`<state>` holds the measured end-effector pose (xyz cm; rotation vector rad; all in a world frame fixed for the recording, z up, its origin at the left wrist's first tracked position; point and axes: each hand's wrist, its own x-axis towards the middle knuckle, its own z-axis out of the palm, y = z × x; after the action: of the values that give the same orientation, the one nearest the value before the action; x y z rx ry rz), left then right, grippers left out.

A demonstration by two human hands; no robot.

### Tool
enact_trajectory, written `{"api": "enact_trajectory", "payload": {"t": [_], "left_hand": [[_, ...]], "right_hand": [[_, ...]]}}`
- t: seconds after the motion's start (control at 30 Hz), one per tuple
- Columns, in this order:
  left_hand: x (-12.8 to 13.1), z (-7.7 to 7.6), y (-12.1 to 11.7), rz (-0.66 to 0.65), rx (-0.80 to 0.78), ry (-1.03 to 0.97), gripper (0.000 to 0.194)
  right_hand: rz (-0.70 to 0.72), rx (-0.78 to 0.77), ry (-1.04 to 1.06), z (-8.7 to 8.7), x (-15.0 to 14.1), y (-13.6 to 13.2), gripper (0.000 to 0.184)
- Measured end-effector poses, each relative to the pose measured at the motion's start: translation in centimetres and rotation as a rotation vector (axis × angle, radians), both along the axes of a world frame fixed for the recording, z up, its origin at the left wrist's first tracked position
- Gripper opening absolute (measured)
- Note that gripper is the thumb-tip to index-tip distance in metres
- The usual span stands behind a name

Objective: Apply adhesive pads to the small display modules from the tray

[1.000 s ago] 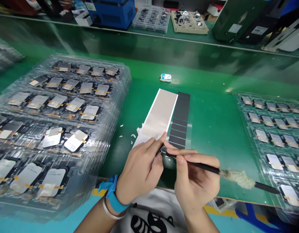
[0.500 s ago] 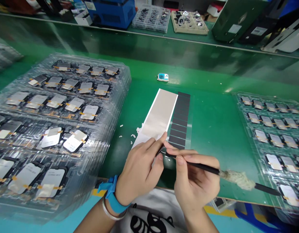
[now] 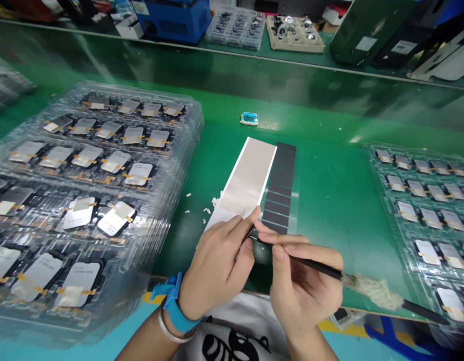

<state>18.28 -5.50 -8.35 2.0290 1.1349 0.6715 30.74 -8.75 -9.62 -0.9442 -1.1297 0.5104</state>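
Observation:
My left hand (image 3: 222, 258) is closed, its fingers curled around a dark-edged flat piece (image 3: 249, 232) that is mostly hidden by them. In my right hand (image 3: 307, 281), thumb and fingers pinch a thin black stick-like tool (image 3: 322, 267) whose rear part has a pale, crumpled wrapping (image 3: 372, 291). The tool's front end meets the dark piece near my left fingertips, and both hands nearly touch. Just beyond my hands lie a beige sheet with white edges (image 3: 250, 170) and a strip of black rectangular stickers (image 3: 283, 165) on clear backing.
Stacked clear trays (image 3: 179, 200) of small screen-like parts stand at left; another parts tray (image 3: 423, 195) lies at right. White scraps (image 3: 207, 210) dot the green bench (image 3: 329, 190). A small blue-and-white object (image 3: 249, 119) sits behind. The shelf holds a blue machine (image 3: 171, 22) and parts boxes (image 3: 235, 27).
The black tool's rear end has swung slightly right and down as my right fingers shifted. My left hand stays almost still. The small object at the back appears farther left, showing more blue.

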Motion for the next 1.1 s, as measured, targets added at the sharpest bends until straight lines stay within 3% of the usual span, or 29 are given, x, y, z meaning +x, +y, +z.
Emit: {"api": "enact_trajectory", "payload": {"t": [0.77, 1.1], "left_hand": [[-0.02, -0.16, -0.02, -0.013, -0.022, -0.02, 0.053], [0.17, -0.36, 0.11, -0.019, 0.016, 0.102, 0.048]], "right_hand": [[0.02, 0.011, -0.004, -0.01, 0.08, -0.13, 0.033], [-0.012, -0.004, 0.062, 0.01, -0.04, -0.27, 0.029]]}}
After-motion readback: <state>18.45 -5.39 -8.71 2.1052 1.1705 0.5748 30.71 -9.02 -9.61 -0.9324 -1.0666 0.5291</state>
